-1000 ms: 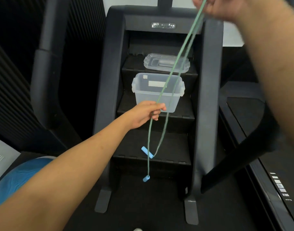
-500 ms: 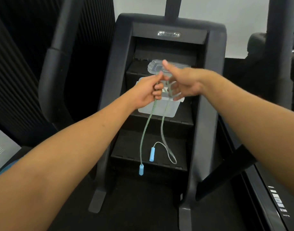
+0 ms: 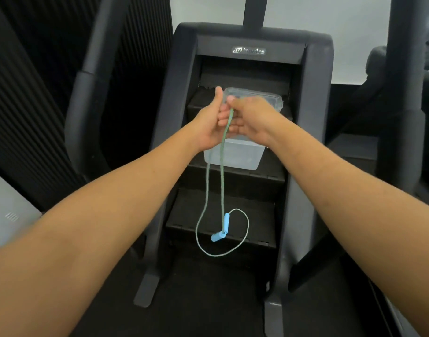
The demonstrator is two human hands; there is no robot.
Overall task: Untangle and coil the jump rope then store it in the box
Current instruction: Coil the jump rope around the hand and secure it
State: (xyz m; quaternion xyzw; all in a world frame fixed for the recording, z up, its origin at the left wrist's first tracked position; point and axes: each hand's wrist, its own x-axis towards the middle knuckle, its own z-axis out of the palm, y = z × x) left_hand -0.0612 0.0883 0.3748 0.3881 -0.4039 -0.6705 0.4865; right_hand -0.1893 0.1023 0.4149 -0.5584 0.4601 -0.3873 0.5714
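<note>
The jump rope [image 3: 222, 166] has a pale green cord, paling to near white in its lowest loop, and two light blue handles [image 3: 226, 221]. The box [image 3: 235, 154] and the lid [image 3: 257, 98] are clear plastic (the box looks faintly milky), against the matte black stair machine [image 3: 313, 93] with its small silver logo [image 3: 249, 50]. At the left a black panel [image 3: 26, 93] shows fine vertical ribbing, a pale grey surface [image 3: 4, 203] bears short white stripes, and the wall [image 3: 330, 15] is plain off-white.

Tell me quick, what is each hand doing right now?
Left hand: fingers curled round the jump rope, thumb up.
Right hand: pinches the same rope at its top.
</note>
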